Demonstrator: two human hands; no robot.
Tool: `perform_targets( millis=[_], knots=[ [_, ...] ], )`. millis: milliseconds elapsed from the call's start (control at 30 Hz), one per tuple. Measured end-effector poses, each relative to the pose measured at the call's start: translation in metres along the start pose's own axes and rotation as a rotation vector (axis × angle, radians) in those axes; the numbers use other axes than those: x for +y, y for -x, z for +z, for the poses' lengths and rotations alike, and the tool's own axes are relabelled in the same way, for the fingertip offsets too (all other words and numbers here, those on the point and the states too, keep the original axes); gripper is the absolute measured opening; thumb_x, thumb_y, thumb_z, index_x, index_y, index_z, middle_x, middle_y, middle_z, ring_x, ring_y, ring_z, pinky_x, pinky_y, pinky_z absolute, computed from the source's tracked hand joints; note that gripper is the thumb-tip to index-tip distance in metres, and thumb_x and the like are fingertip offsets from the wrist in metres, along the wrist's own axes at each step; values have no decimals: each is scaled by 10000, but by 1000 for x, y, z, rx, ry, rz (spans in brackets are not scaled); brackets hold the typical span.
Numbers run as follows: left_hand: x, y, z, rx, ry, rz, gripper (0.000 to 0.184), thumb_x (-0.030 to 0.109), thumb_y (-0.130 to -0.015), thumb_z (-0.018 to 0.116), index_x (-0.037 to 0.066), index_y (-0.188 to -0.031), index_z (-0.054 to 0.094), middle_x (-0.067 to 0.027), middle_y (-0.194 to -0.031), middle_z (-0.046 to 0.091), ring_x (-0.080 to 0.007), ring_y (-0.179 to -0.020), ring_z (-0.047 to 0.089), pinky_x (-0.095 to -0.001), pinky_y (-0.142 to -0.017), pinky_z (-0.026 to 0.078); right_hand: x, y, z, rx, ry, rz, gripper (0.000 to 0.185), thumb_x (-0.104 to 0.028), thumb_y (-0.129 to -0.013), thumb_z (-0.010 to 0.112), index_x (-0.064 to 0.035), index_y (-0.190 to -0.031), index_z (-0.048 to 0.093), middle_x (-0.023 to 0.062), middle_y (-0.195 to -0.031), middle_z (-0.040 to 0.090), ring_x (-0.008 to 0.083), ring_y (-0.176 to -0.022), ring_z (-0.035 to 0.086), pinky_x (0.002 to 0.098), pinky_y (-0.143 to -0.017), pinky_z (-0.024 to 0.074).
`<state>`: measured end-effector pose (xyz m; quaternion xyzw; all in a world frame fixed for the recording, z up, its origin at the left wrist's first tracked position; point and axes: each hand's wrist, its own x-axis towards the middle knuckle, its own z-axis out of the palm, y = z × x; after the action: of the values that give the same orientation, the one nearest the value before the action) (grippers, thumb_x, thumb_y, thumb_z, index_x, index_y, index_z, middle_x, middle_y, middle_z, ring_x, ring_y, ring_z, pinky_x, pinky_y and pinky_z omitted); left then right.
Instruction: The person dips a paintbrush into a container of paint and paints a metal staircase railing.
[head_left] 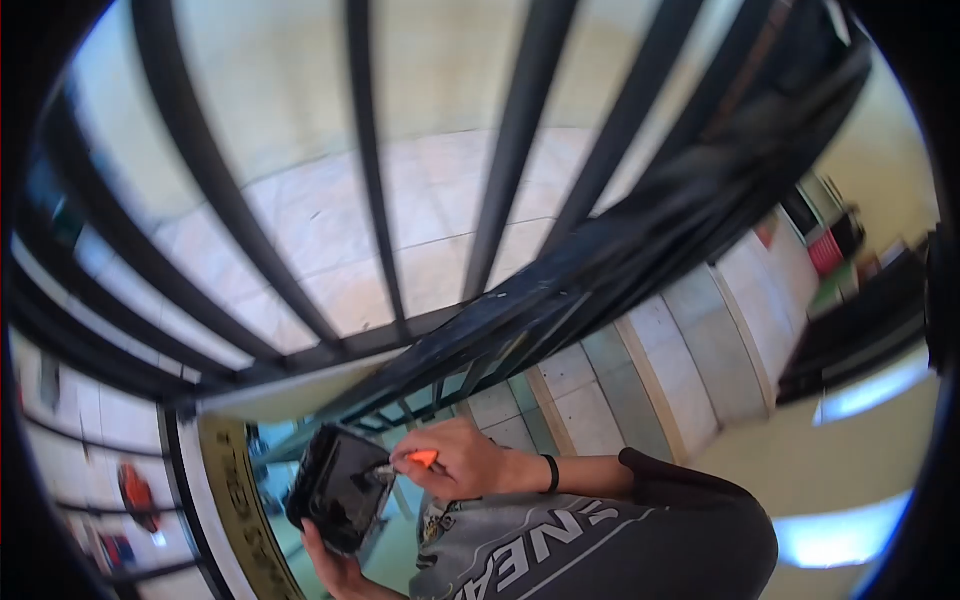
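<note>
A dark tray (350, 480) with black, wet-looking contents is held tilted at the lower middle. My left hand (335, 570) grips its lower edge, with the thumb along the side. Closed around the orange handle of a brush (425, 458) is my right hand (458, 460), which wears a black wristband. The brush's head reaches the tray's inner face. Part of the left hand's fingers is hidden behind the tray.
Black metal railing bars (372, 180) cross the upper view, joining a thick dark rail (600, 260). Tiled stairs (660, 360) lie at the right. A dark piece of furniture (865, 320) stands at the far right. An orange object (138, 497) is at the lower left.
</note>
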<state>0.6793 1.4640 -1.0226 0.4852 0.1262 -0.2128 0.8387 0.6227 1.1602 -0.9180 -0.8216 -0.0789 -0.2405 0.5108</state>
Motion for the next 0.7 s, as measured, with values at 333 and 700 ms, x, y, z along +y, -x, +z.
perform_targets(
  millis=[333, 700],
  knots=[
    [47, -20, 49, 0, -399, -254, 903, 651, -967, 566, 21, -1581, 359, -192, -1606, 384, -365, -1446, 396, -533, -1228, 314, -31, 12, -48, 215, -8, -11, 84, -100, -959, 677, -31, -1007, 676, 79, -834, 726, 262, -706, 705, 349, -614, 524],
    [42, -23, 103, -203, -338, -237, 972, 689, -948, 572, 34, -1609, 292, -170, -1649, 319, -344, -1511, 301, -487, -1270, 218, -21, 28, -46, 281, -33, 53, 109, -107, -988, 657, -13, -1041, 641, 115, -863, 708, 296, -707, 686, 350, -620, 518]
  ],
)
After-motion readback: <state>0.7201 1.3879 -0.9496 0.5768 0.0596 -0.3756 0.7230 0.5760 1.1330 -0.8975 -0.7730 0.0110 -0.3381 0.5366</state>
